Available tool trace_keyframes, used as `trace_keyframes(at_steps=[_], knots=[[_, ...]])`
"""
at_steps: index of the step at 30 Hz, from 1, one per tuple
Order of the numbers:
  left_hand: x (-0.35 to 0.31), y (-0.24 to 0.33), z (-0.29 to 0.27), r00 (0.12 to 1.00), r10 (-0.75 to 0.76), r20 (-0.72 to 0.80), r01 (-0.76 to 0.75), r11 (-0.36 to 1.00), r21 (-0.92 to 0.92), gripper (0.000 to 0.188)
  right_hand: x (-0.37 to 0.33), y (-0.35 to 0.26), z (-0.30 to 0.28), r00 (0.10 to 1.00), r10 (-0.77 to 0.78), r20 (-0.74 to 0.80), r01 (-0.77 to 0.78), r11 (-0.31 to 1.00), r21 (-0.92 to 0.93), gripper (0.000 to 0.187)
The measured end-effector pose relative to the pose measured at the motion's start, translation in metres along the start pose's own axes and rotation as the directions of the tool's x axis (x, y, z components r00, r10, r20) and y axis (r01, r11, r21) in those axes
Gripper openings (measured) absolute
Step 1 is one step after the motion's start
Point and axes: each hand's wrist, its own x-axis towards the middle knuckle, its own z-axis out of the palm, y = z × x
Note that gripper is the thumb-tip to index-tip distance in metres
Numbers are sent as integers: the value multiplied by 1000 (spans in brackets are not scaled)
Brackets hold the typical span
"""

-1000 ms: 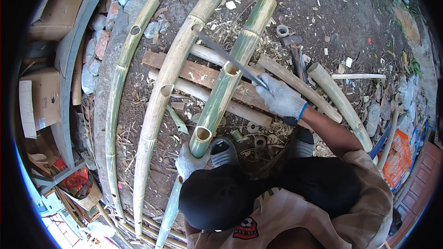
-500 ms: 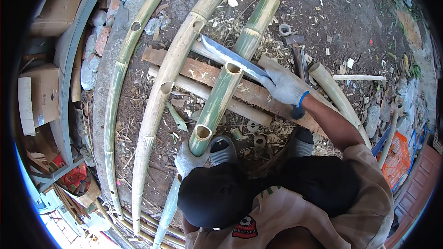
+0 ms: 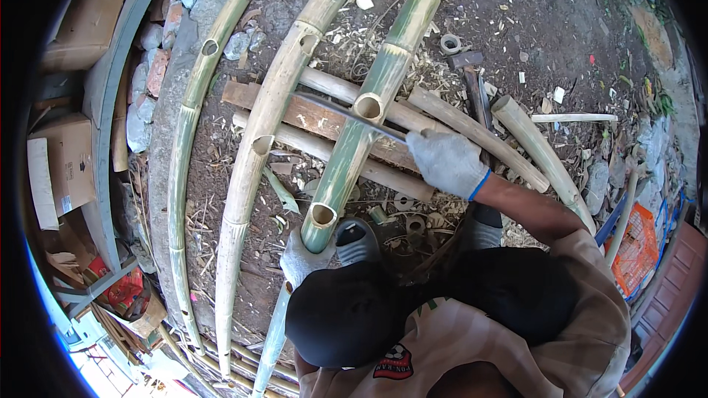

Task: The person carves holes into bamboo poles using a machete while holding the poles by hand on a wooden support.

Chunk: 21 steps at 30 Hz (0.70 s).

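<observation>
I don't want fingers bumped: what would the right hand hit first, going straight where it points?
Likely the thick green bamboo that its blade crosses, though I can't tell how high the right hand is.

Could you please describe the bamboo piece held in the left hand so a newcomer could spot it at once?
Find the long pale bamboo pole curving from the top edge. Right of it slants a shorter green bamboo piece with two large holes. Only this one has the gloved left hand holding its near end.
</observation>
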Motion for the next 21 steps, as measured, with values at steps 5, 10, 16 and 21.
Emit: trace_keyframes(at_steps=[5, 10, 16, 21], knots=[[0, 19, 0, 999, 9, -32, -9, 1000, 9, 64, -20, -13, 0, 974, -211, -84, 212, 977, 3, 23], [0, 11, -8, 999, -4, -36, 5, 1000, 13, 65, 5, 3, 12, 990, 51, -134, -51, 999, 3, 35], [4, 2, -1, 993, 99, -58, -102, 994, -47, 66, -41, 29, 18, 875, 179, -449, -113, 979, 171, 27], [2, -25, -1, 997, 83, -4, -83, 996, -21, 74, -88, 55, 25, 740, 486, -466, -286, 853, 436, 25]])
